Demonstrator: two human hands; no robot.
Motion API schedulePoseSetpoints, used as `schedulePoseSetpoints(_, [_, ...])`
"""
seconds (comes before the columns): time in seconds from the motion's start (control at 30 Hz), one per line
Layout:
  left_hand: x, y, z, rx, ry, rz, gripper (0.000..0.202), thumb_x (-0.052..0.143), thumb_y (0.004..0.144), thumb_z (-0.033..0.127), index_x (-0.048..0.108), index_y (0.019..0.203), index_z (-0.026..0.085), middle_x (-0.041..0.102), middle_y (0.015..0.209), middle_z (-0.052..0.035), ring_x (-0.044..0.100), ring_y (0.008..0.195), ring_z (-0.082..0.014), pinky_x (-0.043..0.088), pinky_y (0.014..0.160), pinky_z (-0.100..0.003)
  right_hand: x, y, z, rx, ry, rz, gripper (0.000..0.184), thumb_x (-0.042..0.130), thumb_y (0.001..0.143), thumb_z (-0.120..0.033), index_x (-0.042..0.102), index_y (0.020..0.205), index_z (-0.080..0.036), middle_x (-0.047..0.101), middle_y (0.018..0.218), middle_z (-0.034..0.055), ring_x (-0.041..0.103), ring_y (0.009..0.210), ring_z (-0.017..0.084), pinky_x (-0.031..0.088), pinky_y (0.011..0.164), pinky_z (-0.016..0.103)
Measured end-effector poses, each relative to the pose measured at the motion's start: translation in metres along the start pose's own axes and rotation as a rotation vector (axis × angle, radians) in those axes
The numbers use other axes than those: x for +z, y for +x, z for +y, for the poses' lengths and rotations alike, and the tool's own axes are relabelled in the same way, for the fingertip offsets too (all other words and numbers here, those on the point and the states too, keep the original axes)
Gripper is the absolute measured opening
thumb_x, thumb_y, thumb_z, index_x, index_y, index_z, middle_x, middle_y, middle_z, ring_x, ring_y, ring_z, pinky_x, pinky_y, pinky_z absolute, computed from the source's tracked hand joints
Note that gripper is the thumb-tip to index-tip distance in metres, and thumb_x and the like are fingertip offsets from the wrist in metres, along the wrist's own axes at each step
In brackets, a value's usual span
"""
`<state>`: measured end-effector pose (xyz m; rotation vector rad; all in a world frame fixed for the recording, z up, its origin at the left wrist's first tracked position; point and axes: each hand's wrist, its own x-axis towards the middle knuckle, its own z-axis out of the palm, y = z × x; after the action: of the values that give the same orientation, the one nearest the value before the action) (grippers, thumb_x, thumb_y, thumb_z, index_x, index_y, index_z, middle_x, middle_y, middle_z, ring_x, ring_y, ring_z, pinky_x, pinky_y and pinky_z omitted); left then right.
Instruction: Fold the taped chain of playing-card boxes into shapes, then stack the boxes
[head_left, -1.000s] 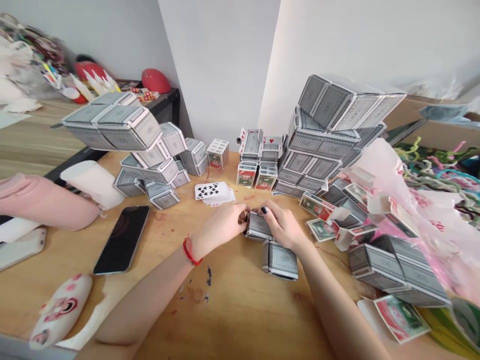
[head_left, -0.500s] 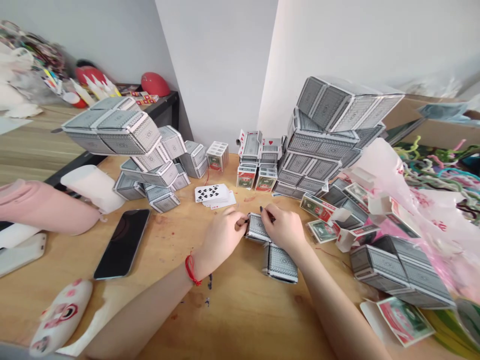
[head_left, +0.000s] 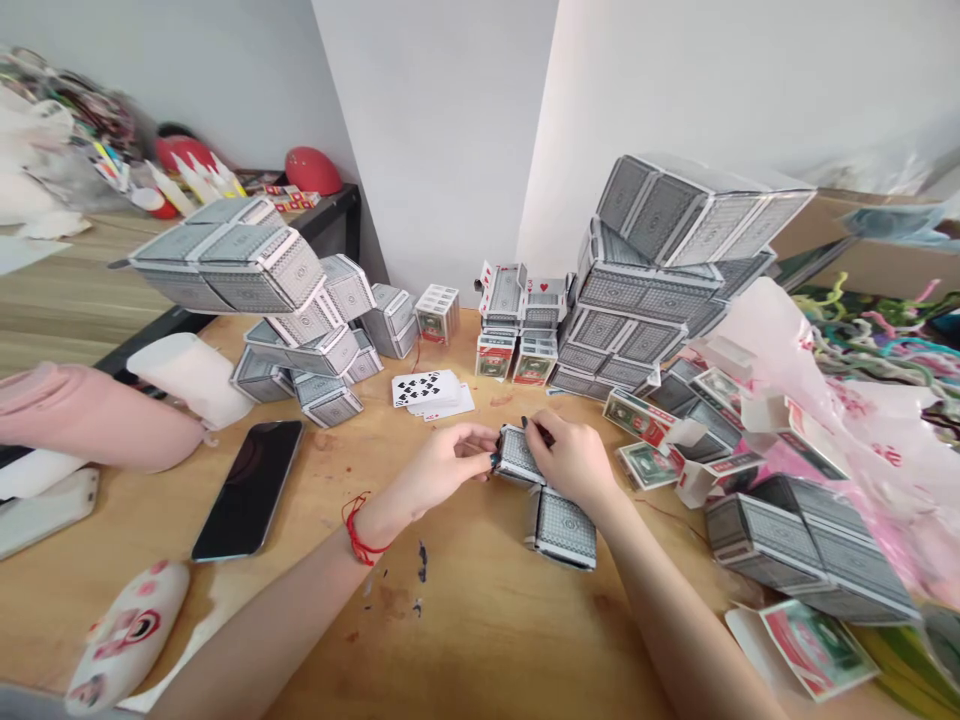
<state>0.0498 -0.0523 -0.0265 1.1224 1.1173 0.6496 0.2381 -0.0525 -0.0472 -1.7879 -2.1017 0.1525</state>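
My left hand [head_left: 442,470] and my right hand [head_left: 574,462] meet at a small grey-backed card cube [head_left: 519,455] on the wooden table [head_left: 480,620]. The left fingers pinch its left edge. The right hand curls over its right side, fingertips at its top. A second card cube [head_left: 562,528] lies joined just in front of it, under my right wrist. A red string bracelet [head_left: 356,530] circles my left wrist. Loose playing cards [head_left: 429,391] lie fanned just behind my hands.
Large stacks of card blocks stand at back left [head_left: 255,265] and back right [head_left: 667,260]. A black phone [head_left: 249,488] lies left. A person's pink sleeve [head_left: 90,420] reaches in from the left. Card boxes [head_left: 652,440], a pink plastic bag [head_left: 847,420] and more blocks [head_left: 802,545] crowd the right.
My left hand has opened from a closed grip into a fingertip pinch and slid slightly left; its wrist dropped. My right fingers lifted onto the cube's top. The cubes stay put.
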Motion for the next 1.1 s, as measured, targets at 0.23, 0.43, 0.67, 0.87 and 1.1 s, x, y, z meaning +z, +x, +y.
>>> schedulePoseSetpoints(0.23, [-0.008, 0.014, -0.004, 0.048, 0.029, -0.107, 0.033, 0.064, 0.073, 0.013, 0.06, 0.107, 0.015, 0.061, 0.085, -0.003, 0.06, 0.074, -0.013, 0.051, 0.069, -0.029, -0.002, 0.001, 0.0, 0.0, 0.065, -0.031, 0.026, 0.041, 0.09, -0.03, 0.06, 0.077, -0.02, 0.067, 0.066, 0.0025, 0.061, 0.06, 0.016, 0.032, 0.056, 0.023])
schedulePoseSetpoints(0.43, [-0.015, 0.019, -0.006, 0.052, 0.059, -0.181, 0.037, 0.072, 0.068, 0.018, 0.058, 0.102, 0.014, 0.059, 0.082, -0.0014, 0.059, 0.076, -0.0133, 0.049, 0.072, -0.03, -0.001, 0.001, 0.001, 0.005, 0.083, -0.043, 0.024, 0.041, 0.09, -0.03, 0.059, 0.077, -0.02, 0.067, 0.067, 0.0026, 0.06, 0.06, 0.016, 0.033, 0.057, 0.023])
schedulePoseSetpoints(0.67, [-0.016, 0.022, -0.006, 0.084, 0.138, -0.172, 0.052, 0.074, 0.062, 0.016, 0.055, 0.11, 0.016, 0.06, 0.079, 0.0001, 0.059, 0.075, -0.0145, 0.049, 0.073, -0.031, -0.002, 0.001, 0.001, -0.003, 0.085, -0.04, 0.025, 0.041, 0.09, -0.03, 0.06, 0.078, -0.02, 0.068, 0.068, 0.0028, 0.062, 0.062, 0.017, 0.034, 0.058, 0.023])
schedulePoseSetpoints(0.87, [-0.017, 0.027, 0.002, 0.101, 0.345, -0.175, 0.048, 0.075, 0.06, 0.017, 0.058, 0.105, 0.016, 0.065, 0.083, -0.0028, 0.062, 0.078, -0.0175, 0.05, 0.073, -0.032, -0.001, 0.0, 0.001, -0.033, 0.054, -0.029, 0.026, 0.041, 0.091, -0.03, 0.061, 0.078, -0.02, 0.068, 0.067, 0.003, 0.061, 0.06, 0.016, 0.033, 0.056, 0.024])
schedulePoseSetpoints(1.1, [-0.015, 0.028, 0.009, 0.075, 0.425, -0.173, 0.045, 0.077, 0.057, 0.016, 0.057, 0.098, 0.016, 0.067, 0.081, -0.0027, 0.063, 0.077, -0.0174, 0.05, 0.07, -0.03, 0.0, 0.0, 0.003, -0.071, 0.057, -0.029, 0.026, 0.041, 0.091, -0.03, 0.062, 0.078, -0.02, 0.07, 0.072, 0.004, 0.063, 0.064, 0.017, 0.033, 0.057, 0.024])
